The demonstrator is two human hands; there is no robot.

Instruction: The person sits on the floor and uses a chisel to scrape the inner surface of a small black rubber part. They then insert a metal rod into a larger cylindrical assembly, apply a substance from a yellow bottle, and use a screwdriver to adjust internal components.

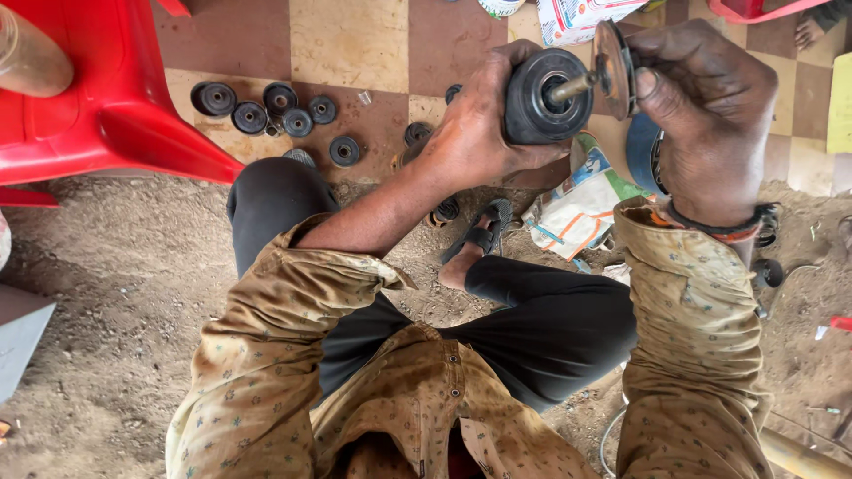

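left hand (475,133): fingers wrapped around black drum (543,96), held above the knees | right hand (706,111): fingers pinching rusty disc (614,69) on the drum's shaft (572,87) | floor (355,44): black pulleys (266,111) near red chair (115,98)

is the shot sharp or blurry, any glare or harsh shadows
Head view: soft, even light with no harsh shadows or glare; the left hand and the black drum it grips are sharp, as is the right hand on the rusty disc; the red chair at the edge looks stretched.
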